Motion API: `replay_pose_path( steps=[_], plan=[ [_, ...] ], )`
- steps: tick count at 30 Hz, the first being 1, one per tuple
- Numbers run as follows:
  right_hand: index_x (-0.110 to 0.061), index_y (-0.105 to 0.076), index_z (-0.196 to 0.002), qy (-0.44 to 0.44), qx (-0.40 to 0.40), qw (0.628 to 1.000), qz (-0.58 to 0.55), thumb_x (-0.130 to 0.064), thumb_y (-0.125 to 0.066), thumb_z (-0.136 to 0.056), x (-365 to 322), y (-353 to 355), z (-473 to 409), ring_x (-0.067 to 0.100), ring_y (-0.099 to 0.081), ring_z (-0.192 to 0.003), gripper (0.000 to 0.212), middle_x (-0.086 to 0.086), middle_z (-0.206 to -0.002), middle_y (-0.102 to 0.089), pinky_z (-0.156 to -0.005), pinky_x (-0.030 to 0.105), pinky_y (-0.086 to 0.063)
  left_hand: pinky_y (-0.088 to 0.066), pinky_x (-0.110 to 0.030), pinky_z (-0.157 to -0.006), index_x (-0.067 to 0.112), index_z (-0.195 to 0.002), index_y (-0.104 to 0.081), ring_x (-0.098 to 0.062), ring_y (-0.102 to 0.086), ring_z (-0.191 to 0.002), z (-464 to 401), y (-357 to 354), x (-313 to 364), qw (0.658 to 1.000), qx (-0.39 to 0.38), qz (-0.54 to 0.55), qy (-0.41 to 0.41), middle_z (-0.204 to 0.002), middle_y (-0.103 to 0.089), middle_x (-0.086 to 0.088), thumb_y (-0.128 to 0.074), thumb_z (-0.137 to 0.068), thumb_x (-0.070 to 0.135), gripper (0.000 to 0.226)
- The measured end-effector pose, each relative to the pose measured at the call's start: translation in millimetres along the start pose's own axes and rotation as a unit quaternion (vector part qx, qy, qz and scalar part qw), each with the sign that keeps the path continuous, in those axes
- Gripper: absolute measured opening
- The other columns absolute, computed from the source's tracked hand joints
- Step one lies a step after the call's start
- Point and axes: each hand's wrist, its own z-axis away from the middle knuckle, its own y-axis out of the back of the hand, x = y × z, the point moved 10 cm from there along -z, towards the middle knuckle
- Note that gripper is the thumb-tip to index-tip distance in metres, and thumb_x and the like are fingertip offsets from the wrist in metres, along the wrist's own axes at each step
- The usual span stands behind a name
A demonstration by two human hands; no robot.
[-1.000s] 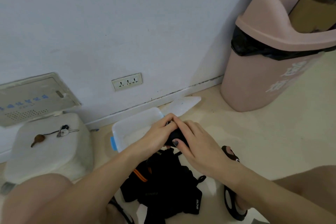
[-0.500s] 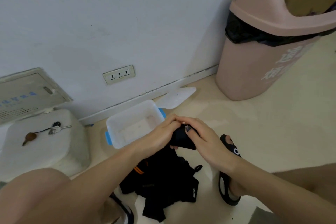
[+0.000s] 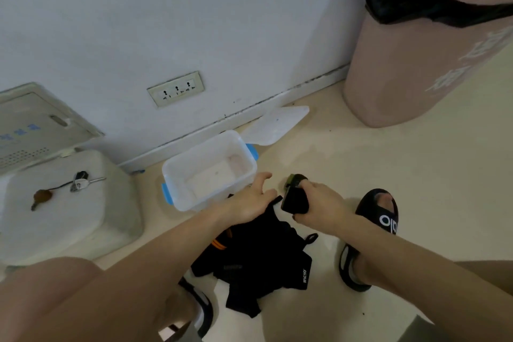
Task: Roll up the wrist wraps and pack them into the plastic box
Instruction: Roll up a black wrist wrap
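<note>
Now right hand [image 3: 319,203] grips a rolled wrap [image 3: 294,201], box [image 3: 177,175] at ten o'clock; left hand [image 3: 249,200] spread, empty.

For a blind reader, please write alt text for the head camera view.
The right hand grips a rolled black wrist wrap beside an open plastic box; the open left hand hovers over a pile of black wraps on the floor.

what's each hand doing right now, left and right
Left hand: open, fingers spread, holding nothing.
Right hand: closed around the rolled wrist wrap.
</note>
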Motion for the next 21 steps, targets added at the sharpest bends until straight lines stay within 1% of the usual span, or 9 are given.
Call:
replay_pose_path(
  steps=[2,4,7,9,10,12,15,18,21],
  plan=[
    [-0.014,-0.046,-0.125,-0.055,-0.044,0.997,0.010,-0.034,-0.075,-0.084,40,-20,-14,0.028,-0.062,-0.101,0.054,0.007,-0.110,-0.060,-0.077,0.040,-0.055,-0.039,-0.042,-0.115,0.042,-0.157,-0.012,-0.030,-0.054,-0.129,-10,-4,-12,0.998,-0.021,-0.057,0.020,-0.153,-0.045,-0.016,-0.040,-0.095,0.059,0.070],
    [-0.012,-0.045,-0.126,-0.103,-0.059,0.993,0.021,-0.033,-0.074,-0.086,77,-34,-27,0.030,-0.060,-0.103,0.054,0.008,-0.114,-0.054,-0.078,0.038,-0.052,-0.038,-0.036,-0.112,0.033,-0.160,-0.013,-0.031,-0.048,-0.136,-19,-9,-19,0.992,-0.029,-0.117,0.025,-0.157,-0.039,-0.016,-0.043,-0.105,0.047,0.065],
    [-0.011,-0.044,-0.120,-0.154,-0.067,0.985,0.026,-0.030,-0.074,-0.086,119,-54,-46,0.030,-0.056,-0.097,0.049,0.011,-0.118,-0.050,-0.078,0.041,-0.053,-0.036,-0.033,-0.102,0.029,-0.162,-0.012,-0.034,-0.044,-0.138,-28,-17,-24,0.978,-0.048,-0.203,0.020,-0.162,-0.029,-0.014,-0.042,-0.108,0.042,0.063],
    [-0.012,-0.044,-0.119,-0.167,-0.077,0.983,0.030,-0.029,-0.073,-0.088,138,-68,-63,0.031,-0.057,-0.101,0.045,0.011,-0.118,-0.051,-0.077,0.040,-0.050,-0.038,-0.035,-0.105,0.028,-0.162,-0.013,-0.035,-0.042,-0.139,-35,-20,-28,0.966,-0.054,-0.251,0.020,-0.163,-0.026,-0.013,-0.041,-0.108,0.041,0.062],
    [-0.012,-0.045,-0.120,-0.163,-0.086,0.982,0.040,-0.028,-0.071,-0.090,144,-75,-74,0.032,-0.058,-0.106,0.043,0.011,-0.119,-0.052,-0.078,0.039,-0.048,-0.040,-0.040,-0.109,0.027,-0.162,-0.016,-0.035,-0.042,-0.138,-39,-20,-27,0.962,-0.051,-0.268,0.016,-0.161,-0.028,-0.012,-0.041,-0.108,0.041,0.062],
    [-0.012,-0.046,-0.124,-0.159,-0.095,0.980,0.068,-0.027,-0.067,-0.094,152,-86,-93,0.033,-0.057,-0.111,0.040,0.011,-0.122,-0.054,-0.080,0.039,-0.045,-0.045,-0.046,-0.108,0.025,-0.160,-0.023,-0.032,-0.046,-0.133,-45,-19,-23,0.957,-0.033,-0.289,-0.003,-0.155,-0.035,-0.011,-0.043,-0.107,0.041,0.059],
    [-0.011,-0.046,-0.127,-0.176,-0.076,0.976,0.099,-0.024,-0.061,-0.096,161,-98,-110,0.033,-0.057,-0.113,0.036,0.012,-0.123,-0.055,-0.084,0.041,-0.045,-0.047,-0.047,-0.104,0.025,-0.158,-0.029,-0.030,-0.049,-0.129,-48,-15,-26,0.953,-0.016,-0.303,-0.016,-0.149,-0.041,-0.008,-0.047,-0.106,0.039,0.057],
    [-0.010,-0.044,-0.129,-0.198,-0.058,0.971,0.118,-0.018,-0.057,-0.097,174,-106,-116,0.033,-0.055,-0.116,0.035,0.012,-0.126,-0.054,-0.089,0.042,-0.046,-0.047,-0.048,-0.103,0.026,-0.157,-0.030,-0.030,-0.049,-0.128,-49,2,-44,0.931,0.004,-0.364,0.002,-0.148,-0.043,-0.006,-0.047,-0.104,0.039,0.056],
    [-0.009,-0.043,-0.130,-0.232,-0.076,0.963,0.116,-0.012,-0.056,-0.096,188,-120,-109,0.033,-0.053,-0.118,0.037,0.013,-0.128,-0.052,-0.094,0.045,-0.047,-0.046,-0.047,-0.104,0.027,-0.157,-0.027,-0.030,-0.047,-0.130,-50,14,-64,0.921,0.008,-0.387,0.027,-0.150,-0.042,-0.006,-0.046,-0.104,0.041,0.058]
  ],
)
